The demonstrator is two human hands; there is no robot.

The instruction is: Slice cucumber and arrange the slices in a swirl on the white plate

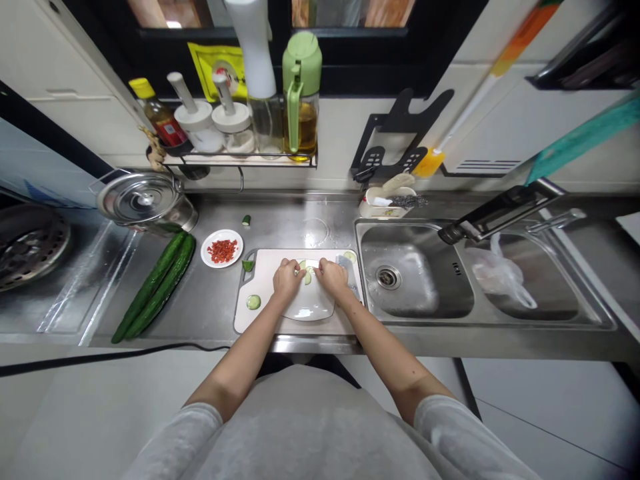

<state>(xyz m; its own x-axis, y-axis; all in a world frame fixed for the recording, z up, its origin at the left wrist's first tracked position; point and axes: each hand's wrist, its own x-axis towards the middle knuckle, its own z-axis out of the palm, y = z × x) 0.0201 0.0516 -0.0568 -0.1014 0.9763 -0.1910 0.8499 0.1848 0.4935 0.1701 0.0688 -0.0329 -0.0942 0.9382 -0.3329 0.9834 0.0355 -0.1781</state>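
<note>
A white plate (pixel 309 307) rests on the pale cutting board (pixel 257 270), with a few thin cucumber slices (pixel 307 277) at its far side. My left hand (pixel 287 279) reaches over the plate's left side, fingers pinched at a slice. From the right, my right hand (pixel 333 277) is also pinched at the slices, its fingertips close to the left ones. Fingers partly hide the pieces. A round cucumber piece (pixel 253 302) lies on the board's left; another slice (pixel 350 256) is at its far right corner, by a blade-like grey surface (pixel 345 267) partly behind my right hand.
Two whole cucumbers (pixel 155 287) lie left of a small plate of chopped red pieces (pixel 222 251). Cucumber ends (pixel 247 265) sit near the board. A lidded steel pot (pixel 145 200) stands behind. The double sink (pixel 420 273) with faucet (pixel 500 213) is right; a condiment shelf (pixel 240 160) hangs above.
</note>
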